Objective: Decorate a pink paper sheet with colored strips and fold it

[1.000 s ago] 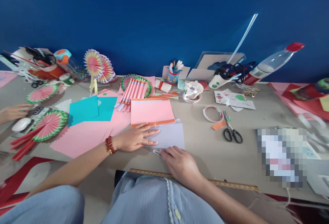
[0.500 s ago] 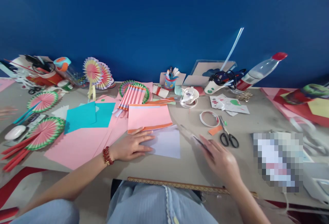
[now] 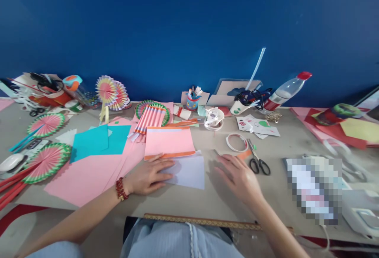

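My left hand [image 3: 149, 175] lies flat with spread fingers. It rests on the left part of a pale lilac sheet [image 3: 189, 173] and touches the lower edge of a pink sheet with orange strips [image 3: 168, 141]. To the right, my right hand [image 3: 238, 177] is low over the table, fingers stretched and thumb apart. The tip of a thin tool [image 3: 217, 152] pokes out past its fingertips; the hand hides the remainder, so its kind is unclear. Near that hand are a roll of white tape [image 3: 237, 143], an orange paper scrap [image 3: 244, 154] and black-handled scissors [image 3: 259, 166].
Teal sheets [image 3: 91, 141] and pink paper [image 3: 89, 179] cover the left side, beside green-edged paper fans [image 3: 49, 163]. Along the blue wall stand a pen cup [image 3: 192, 103], a cup with a straw [image 3: 238, 107] and a leaning bottle [image 3: 286, 92]. A blurred-out item [image 3: 314, 191] lies right.
My right hand has slid forward and left over the thin tool, covering more of it, and its thumb now stands apart. The left hand stays on the paper. The view has tilted slightly up.
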{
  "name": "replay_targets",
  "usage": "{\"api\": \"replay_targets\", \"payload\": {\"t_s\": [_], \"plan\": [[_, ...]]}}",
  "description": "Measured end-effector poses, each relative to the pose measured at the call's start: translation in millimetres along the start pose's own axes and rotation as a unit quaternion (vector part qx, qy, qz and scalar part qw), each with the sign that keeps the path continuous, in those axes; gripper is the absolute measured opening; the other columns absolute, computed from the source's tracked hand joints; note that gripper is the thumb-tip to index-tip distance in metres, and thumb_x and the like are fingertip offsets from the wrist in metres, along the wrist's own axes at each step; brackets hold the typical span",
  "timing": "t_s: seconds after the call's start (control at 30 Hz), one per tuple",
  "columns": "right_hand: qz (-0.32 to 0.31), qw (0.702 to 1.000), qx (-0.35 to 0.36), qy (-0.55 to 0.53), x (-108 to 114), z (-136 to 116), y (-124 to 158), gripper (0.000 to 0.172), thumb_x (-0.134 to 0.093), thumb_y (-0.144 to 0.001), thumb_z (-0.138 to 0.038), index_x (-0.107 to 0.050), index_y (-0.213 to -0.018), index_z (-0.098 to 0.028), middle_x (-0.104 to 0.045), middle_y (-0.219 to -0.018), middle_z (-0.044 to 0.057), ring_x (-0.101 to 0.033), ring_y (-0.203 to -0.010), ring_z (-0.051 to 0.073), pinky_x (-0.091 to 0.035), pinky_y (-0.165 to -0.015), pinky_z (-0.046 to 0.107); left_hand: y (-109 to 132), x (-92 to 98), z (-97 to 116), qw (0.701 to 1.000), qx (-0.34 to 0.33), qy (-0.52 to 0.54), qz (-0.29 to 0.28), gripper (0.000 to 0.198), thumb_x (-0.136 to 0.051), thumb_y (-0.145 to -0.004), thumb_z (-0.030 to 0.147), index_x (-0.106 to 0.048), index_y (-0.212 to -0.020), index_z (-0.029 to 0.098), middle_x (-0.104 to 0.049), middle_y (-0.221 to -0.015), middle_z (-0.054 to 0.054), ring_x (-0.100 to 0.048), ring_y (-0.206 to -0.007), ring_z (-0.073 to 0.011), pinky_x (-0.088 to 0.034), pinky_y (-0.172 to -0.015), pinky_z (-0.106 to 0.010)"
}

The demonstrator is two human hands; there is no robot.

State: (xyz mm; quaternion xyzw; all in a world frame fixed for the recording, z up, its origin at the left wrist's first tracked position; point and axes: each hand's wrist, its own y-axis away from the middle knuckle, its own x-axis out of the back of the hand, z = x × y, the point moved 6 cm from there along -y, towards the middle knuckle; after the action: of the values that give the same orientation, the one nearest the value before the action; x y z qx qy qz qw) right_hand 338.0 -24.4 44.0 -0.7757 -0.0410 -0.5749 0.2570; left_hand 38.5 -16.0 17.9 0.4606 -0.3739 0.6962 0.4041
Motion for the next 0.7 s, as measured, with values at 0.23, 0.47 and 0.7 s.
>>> {"api": "replay_targets", "payload": {"t_s": [0.23,0.47,0.7], "plan": [[-0.119,0.982,0.133,-0.057,-48,-65,-87,0.047,-0.051,-0.09,-0.022,-0.051,-0.136,-0.011,-0.058,-0.136,0.016,-0.05,-0.128,0.026,-0.032,-0.115,0.047,-2,0.3,-1,1.0,0.016,-0.007,-0.002,0.043,-0.054,-0.093,0.028,-0.05,-0.136,0.03,-0.034,-0.157,-0.008,-0.033,-0.144,-0.0244,-0.02,-0.121,-0.055],[-0.147,0.982,0.107,-0.047,-75,-55,-97,0.047,-0.045,-0.088,-0.017,-0.052,-0.134,-0.009,-0.06,-0.133,0.016,-0.054,-0.123,0.026,-0.033,-0.111,0.048,11,12.8,14,0.998,0.057,-0.021,0.03,0.033,-0.05,-0.094,0.022,-0.058,-0.126,0.025,-0.043,-0.152,-0.009,-0.04,-0.14,-0.0235,-0.009,-0.121,-0.058],[-0.117,0.98,0.101,-0.127,-69,-40,-101,0.045,-0.038,-0.094,-0.015,-0.049,-0.137,-0.015,-0.058,-0.137,0.012,-0.053,-0.125,0.022,-0.039,-0.107,0.042,0,-12.7,27,0.997,0.071,-0.031,-0.023,0.049,-0.055,-0.093,0.031,-0.047,-0.141,0.018,-0.039,-0.154,-0.014,-0.031,-0.145,-0.0281,-0.025,-0.12,-0.053]]}}
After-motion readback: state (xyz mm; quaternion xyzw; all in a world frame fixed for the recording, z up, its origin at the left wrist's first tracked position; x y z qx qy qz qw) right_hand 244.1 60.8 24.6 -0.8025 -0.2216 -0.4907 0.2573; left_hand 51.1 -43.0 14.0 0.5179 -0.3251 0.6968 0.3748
